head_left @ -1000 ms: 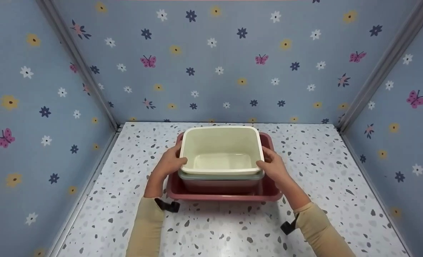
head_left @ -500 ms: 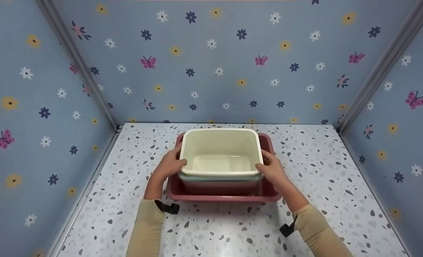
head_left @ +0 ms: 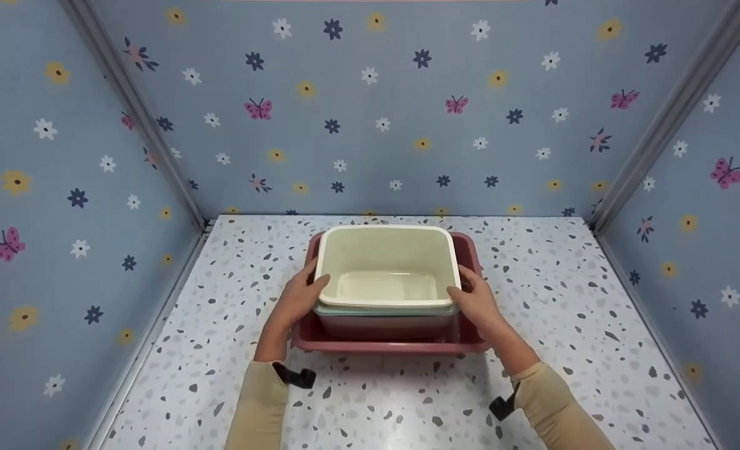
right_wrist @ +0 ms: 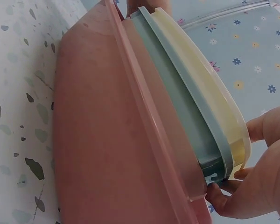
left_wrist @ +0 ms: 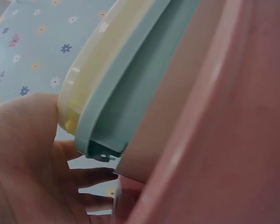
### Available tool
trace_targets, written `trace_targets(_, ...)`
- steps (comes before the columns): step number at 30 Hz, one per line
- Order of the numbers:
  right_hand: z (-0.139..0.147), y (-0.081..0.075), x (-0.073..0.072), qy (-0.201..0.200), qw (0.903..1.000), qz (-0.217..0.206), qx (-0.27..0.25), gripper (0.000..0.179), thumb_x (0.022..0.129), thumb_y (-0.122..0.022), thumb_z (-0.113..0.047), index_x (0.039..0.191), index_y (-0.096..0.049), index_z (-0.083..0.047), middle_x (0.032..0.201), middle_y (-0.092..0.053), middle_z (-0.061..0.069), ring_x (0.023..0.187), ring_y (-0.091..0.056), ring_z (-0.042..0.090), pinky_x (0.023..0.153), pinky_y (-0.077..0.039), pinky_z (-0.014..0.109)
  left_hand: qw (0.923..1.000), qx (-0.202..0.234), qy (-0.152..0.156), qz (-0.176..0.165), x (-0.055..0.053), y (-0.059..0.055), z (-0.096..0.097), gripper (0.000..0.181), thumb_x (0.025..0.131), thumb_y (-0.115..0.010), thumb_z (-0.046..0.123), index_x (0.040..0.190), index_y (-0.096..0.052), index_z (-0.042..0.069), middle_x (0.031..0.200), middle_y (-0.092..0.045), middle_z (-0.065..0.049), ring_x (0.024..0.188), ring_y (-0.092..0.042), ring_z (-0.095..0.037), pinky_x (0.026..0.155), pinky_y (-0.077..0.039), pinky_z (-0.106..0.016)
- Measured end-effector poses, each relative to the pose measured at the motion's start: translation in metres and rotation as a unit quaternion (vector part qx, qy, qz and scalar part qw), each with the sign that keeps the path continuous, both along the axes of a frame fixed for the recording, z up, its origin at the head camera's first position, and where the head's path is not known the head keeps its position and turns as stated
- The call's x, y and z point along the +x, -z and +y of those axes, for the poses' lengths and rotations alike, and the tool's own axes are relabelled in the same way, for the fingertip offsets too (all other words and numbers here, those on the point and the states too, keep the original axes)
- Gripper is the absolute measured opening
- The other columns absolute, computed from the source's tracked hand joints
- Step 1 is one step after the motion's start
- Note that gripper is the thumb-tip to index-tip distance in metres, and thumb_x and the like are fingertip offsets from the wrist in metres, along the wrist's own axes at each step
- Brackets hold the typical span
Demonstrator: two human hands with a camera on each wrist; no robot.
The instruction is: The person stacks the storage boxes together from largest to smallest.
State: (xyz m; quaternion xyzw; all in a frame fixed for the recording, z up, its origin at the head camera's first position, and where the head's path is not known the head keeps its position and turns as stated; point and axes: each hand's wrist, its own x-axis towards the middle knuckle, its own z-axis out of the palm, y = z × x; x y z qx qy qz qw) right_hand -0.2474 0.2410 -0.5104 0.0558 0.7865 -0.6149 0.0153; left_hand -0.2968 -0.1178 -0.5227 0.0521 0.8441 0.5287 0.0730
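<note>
A cream plastic basin [head_left: 385, 285] sits at the top of a nested stack in the head view. Just beneath its rim shows the rim of a green basin [head_left: 385, 310]. Both stand inside a larger red basin [head_left: 392, 347]. A pinkish-brown band [right_wrist: 177, 140] lies between green and red; whether it is another basin, I cannot tell. My left hand [head_left: 298, 297] grips the cream basin's left side, thumb at the rim and fingers down outside. On the opposite side my right hand [head_left: 477, 303] holds it likewise, its lower fingers close to the green basin's corner in the right wrist view.
The stack stands on a white speckled tabletop [head_left: 232, 281]. Blue flowered panels enclose it at the back [head_left: 401, 81] and both sides, joined by grey corner strips [head_left: 139, 106]. A black wrist mount [head_left: 298, 377] is strapped to each sleeve.
The cream basin's back rim sits slightly lower than a second ago. My left hand and forearm have shifted a little toward me, while the right hand stays nearly in place. The red basin has not moved.
</note>
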Motion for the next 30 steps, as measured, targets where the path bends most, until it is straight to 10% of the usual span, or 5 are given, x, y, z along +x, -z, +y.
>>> trace_targets(8, -0.002, 0.002, 0.014, 0.003, 0.9996, 0.024, -0.010, 0.055, 0.098, -0.057, -0.015, 0.146, -0.038, 0.003, 0.143, -0.042, 0.027, 0.131, -0.041, 0.036, 0.105, -0.035, 0.046, 0.9961, 0.021, -0.043, 0.074, 0.017, 0.023, 0.004, 0.064, 0.103, -0.028, 0.053, 0.155, -0.028, 0.016, 0.158, -0.022, -0.009, 0.145, -0.012, -0.030, 0.114, -0.011, -0.050)
trace_targets(20, -0.013, 0.032, 0.049, 0.063, 0.9906, 0.117, 0.033, 0.050, 0.102, -0.052, -0.029, 0.144, -0.043, -0.002, 0.143, -0.047, 0.016, 0.131, -0.043, 0.029, 0.106, -0.034, 0.046, 0.9683, -0.074, -0.133, 0.198, 0.053, 0.052, 0.010, 0.053, 0.104, -0.035, 0.044, 0.140, -0.053, 0.009, 0.133, -0.057, -0.011, 0.124, -0.051, -0.030, 0.100, -0.039, -0.049)
trace_targets(30, -0.024, 0.062, 0.056, 0.143, 0.9136, 0.295, 0.240, 0.042, 0.099, -0.054, -0.019, 0.135, -0.054, 0.002, 0.133, -0.057, 0.015, 0.123, -0.050, 0.031, 0.102, -0.035, 0.049, 0.9274, -0.089, -0.189, 0.311, 0.068, 0.070, 0.017, 0.041, 0.101, -0.049, 0.026, 0.131, -0.058, 0.000, 0.126, -0.061, -0.015, 0.116, -0.055, -0.032, 0.096, -0.042, -0.049)
